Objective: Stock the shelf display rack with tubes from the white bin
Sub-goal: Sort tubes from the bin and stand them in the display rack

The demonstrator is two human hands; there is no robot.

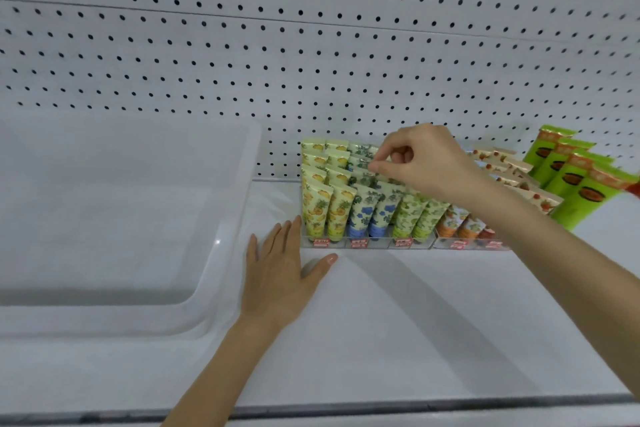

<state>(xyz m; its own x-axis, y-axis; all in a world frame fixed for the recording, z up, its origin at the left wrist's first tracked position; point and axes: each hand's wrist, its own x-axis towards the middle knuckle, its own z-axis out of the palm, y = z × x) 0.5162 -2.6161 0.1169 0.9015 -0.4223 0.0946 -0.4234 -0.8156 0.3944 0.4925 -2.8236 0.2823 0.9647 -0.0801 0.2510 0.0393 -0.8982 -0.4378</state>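
Note:
A clear display rack [367, 243] on the white shelf holds rows of upright tubes: yellow fruit-print tubes [320, 208], blue flower tubes [370, 211], green-print tubes [415, 215] and orange ones [460, 224]. My right hand [426, 163] hovers over the rack's back rows and pinches the top edge of a blue-green tube [362, 166]. Flat on the shelf, my left hand [280, 267] rests with straight fingers between the rack and the white bin [228, 218]. I see no tubes inside the bin.
Green boxes [571, 177] and cream boxes with red print [519, 180] stand to the right of the rack. A white pegboard wall [311, 45] backs the shelf. The shelf's front edge [381, 407] runs along the bottom.

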